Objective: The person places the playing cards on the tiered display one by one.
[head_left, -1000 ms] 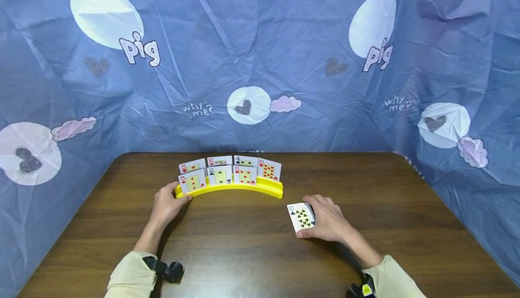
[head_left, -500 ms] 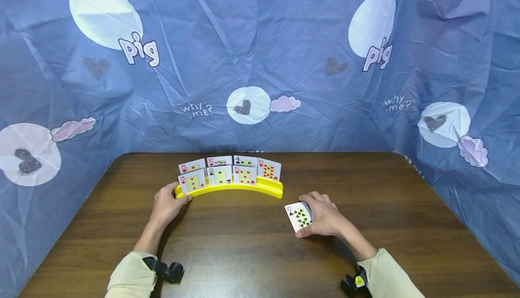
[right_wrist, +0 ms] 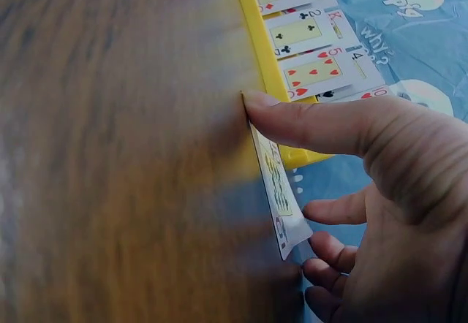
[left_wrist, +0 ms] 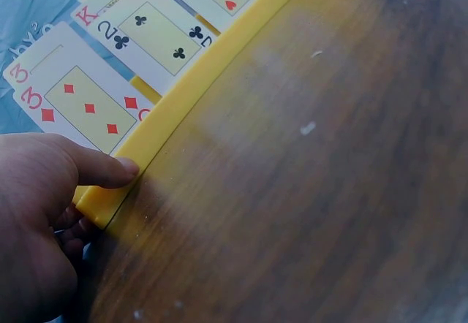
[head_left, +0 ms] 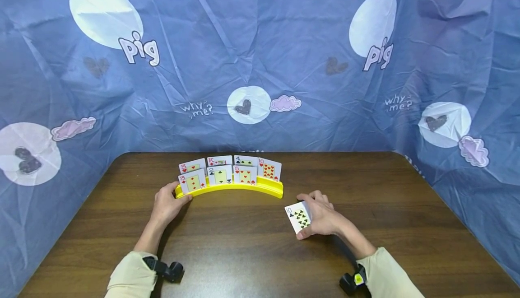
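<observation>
My left hand [head_left: 165, 204] grips the left end of a curved yellow card holder [head_left: 233, 187], with the thumb in front, as the left wrist view shows. In its front row stand a three of diamonds [head_left: 190, 181], a two of clubs [head_left: 220, 174] and a five of hearts [head_left: 244, 175]. Behind them are a red three [head_left: 192, 166], a king [head_left: 219, 160], a black four [head_left: 246, 160] and a ten of hearts [head_left: 269, 169]. Right of the holder, my right hand [head_left: 323, 216] pinches a ten of clubs [head_left: 297, 217] by its edges; the card bows slightly in the right wrist view.
A brown wood-grain table [head_left: 243, 253] bears the holder. Its front slot is bare at the right end, before the ten of hearts. A blue printed cloth [head_left: 260, 63] hangs behind and at the sides. Black cameras [head_left: 164, 269] are strapped to both wrists.
My right hand has moved slightly to the left with the ten of clubs, mostly in the first half second. My left hand and the holder have not moved.
</observation>
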Demonstrator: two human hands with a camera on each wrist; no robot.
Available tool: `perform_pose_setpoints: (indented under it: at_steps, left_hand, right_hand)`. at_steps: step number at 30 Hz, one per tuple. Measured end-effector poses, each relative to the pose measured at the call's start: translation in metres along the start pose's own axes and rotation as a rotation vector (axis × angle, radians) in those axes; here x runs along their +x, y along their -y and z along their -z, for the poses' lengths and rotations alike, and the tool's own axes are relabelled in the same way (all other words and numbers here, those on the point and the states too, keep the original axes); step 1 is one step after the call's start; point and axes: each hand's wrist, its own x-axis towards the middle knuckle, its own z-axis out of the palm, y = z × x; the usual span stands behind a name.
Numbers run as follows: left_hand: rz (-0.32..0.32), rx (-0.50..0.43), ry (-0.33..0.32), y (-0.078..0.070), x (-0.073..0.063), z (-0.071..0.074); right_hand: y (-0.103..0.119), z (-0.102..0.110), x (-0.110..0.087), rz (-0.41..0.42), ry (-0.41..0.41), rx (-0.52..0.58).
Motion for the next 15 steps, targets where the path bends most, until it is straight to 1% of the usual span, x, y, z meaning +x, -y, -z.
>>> perform_pose_setpoints:
  at_steps: [5,12,15]
  left_hand:
    - [0.001,0.001,-0.005,-0.0001,0.0001,0.0005]
    - [0.034,-0.01,0.029,-0.0012,0.0001,0.0002]
    - [0.042,-0.014,0.034,-0.0011,0.0001,0.0002]
  right_hand:
    - [0.0003,0.0005,-0.0003,0.001,-0.027,-0.014]
    - [0.0002,0.0014,-0.0034,0.052,-0.117,-0.114]
    - [0.001,0.0028,-0.0037,0.061,-0.135,-0.15]
